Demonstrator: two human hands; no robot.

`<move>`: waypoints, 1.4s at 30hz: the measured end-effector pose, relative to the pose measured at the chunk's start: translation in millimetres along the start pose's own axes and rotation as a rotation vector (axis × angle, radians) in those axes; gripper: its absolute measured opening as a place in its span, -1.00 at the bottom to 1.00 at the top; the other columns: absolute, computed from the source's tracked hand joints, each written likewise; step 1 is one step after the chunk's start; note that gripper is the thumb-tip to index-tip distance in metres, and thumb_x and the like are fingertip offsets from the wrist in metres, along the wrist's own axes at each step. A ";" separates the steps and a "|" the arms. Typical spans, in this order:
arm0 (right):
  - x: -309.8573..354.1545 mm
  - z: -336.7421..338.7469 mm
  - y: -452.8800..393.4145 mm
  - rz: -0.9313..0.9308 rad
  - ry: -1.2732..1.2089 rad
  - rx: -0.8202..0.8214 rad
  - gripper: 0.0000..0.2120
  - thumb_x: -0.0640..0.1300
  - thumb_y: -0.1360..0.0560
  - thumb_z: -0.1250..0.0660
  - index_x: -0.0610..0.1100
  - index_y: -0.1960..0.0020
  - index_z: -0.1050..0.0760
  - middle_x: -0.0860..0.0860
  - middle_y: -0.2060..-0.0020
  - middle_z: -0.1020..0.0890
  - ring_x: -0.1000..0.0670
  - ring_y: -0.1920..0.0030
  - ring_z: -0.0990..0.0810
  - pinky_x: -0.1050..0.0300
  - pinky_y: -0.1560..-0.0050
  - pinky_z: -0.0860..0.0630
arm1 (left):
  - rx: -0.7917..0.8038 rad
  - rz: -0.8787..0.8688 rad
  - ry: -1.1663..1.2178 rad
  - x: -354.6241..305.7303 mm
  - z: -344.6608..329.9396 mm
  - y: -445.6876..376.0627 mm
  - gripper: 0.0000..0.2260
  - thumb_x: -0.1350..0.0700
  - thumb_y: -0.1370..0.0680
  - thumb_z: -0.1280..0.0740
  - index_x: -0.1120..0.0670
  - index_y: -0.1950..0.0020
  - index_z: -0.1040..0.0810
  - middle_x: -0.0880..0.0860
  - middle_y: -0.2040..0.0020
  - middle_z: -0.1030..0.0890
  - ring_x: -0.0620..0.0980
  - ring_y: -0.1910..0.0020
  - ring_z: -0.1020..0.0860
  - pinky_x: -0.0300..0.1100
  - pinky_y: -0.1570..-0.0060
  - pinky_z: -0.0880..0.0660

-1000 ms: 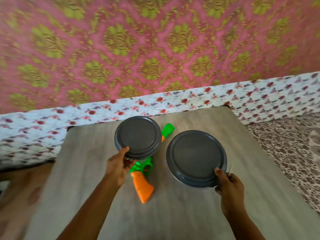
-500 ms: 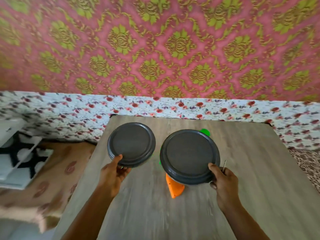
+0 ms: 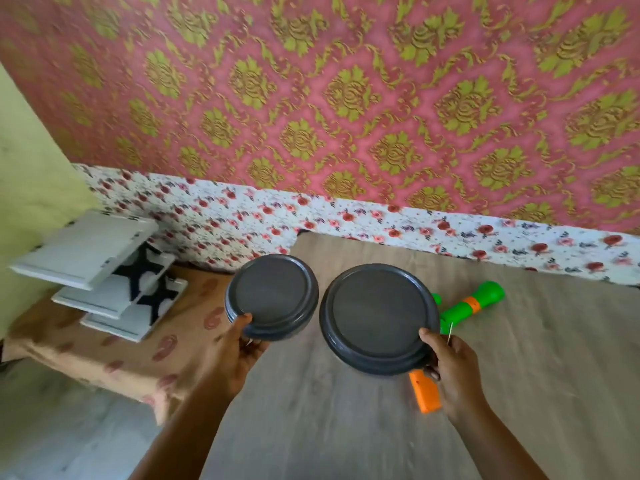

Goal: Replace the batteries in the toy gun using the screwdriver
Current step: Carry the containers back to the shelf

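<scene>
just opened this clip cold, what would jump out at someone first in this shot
Two dark grey round plates, held up side by side at centre: the left hand grips the smaller plate, the right hand the larger plate, a thin metal rod poking up beside its fingers. Behind the larger plate a green and orange toy gun lies on the wooden table, under loud pink and gold wallpaper.

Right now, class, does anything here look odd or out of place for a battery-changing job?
Yes. Each hand holds a dark plate: left hand the smaller plate, right hand the larger plate. The toy gun lies untouched on the table, partly hidden behind the larger plate.
</scene>
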State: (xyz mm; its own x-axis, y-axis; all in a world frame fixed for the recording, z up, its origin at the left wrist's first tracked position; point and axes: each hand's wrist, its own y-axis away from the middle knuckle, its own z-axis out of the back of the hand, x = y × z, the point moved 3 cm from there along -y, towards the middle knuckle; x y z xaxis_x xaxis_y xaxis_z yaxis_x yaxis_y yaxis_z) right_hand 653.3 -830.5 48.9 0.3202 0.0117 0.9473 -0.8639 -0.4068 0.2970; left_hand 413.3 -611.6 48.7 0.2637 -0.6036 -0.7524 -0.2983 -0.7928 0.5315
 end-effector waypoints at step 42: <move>-168.0 -585.1 114.7 -0.293 0.067 0.099 -0.65 -0.18 -0.42 -0.36 -0.15 0.39 -0.23 0.02 0.69 -0.23 0.07 0.71 -0.20 0.26 0.61 -0.16 | -0.037 0.082 0.103 -374.2 412.6 -298.6 -0.70 0.17 -0.53 -0.34 0.19 -0.24 -0.47 0.19 -0.16 -0.53 0.03 0.06 -0.57 -0.22 0.35 -0.59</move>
State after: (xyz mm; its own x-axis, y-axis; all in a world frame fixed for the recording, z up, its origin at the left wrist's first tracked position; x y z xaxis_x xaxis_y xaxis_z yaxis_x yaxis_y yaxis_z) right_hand 272.9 -344.7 -5.9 0.5208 0.2009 0.8297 -0.6951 -0.4644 0.5488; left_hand 25.2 -114.2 11.0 0.3329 -0.6702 -0.6633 -0.2888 -0.7421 0.6048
